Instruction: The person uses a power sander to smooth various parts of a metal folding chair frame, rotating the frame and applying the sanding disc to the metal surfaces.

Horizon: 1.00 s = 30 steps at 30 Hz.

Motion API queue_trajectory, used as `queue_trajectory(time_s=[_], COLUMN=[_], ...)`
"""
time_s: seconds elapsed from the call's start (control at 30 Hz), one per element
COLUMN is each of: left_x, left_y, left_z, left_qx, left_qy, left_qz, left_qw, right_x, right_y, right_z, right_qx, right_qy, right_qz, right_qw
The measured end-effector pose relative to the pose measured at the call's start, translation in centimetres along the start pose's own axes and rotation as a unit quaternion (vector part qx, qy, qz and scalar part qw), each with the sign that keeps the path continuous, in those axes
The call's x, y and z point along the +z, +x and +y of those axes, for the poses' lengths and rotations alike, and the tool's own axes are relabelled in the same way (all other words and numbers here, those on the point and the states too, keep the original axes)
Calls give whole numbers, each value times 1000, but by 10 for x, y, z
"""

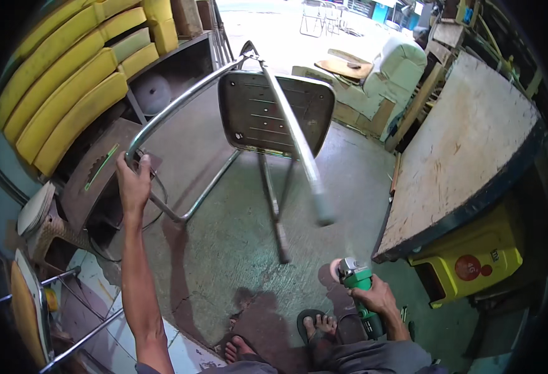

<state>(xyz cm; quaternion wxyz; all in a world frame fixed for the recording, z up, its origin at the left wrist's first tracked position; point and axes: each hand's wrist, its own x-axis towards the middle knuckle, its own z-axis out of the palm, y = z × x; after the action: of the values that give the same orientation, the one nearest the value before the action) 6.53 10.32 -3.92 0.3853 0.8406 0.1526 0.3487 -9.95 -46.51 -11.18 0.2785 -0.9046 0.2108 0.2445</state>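
Observation:
My left hand (134, 182) grips the bend of a chromed tube on a metal chair frame (180, 96), which is tilted over in front of me. The dark underside of its seat pan (274, 114) faces me, with several small holes and ridges. One tube leg with a pale, blurred end cap points toward me. In my right hand (377, 297) is a green angle grinder (359, 278), its pinkish disc at the left end, apart from the chair. Whether the disc spins I cannot tell.
Yellow foam pieces (75, 93) are stacked at the left. A worn tabletop (465, 149) stands at the right, above a yellow box (468, 262) bearing writing. A pale armchair (395, 77) is at the back. Another chair (33, 308) lies lower left. A cable runs near my left hand.

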Motion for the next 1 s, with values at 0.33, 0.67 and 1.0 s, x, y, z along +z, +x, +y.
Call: queue_trajectory(time_s=[0.33, 0.67, 1.0], left_x=[15, -72, -128], left_y=[-85, -115, -74], left_z=[154, 223, 179], left_qx=[-208, -397, -359], left_qy=[-322, -606, -609], left_qz=[-449, -283, -297], left_qw=[807, 629, 643], right_x=[19, 58, 53], right_y=[12, 46, 86], right_z=[-3, -54, -137], right_qx=[-31, -248, -408], right_qy=[-25, -70, -135], right_qz=[-27, -63, -24], right_qw=[999, 964, 903])
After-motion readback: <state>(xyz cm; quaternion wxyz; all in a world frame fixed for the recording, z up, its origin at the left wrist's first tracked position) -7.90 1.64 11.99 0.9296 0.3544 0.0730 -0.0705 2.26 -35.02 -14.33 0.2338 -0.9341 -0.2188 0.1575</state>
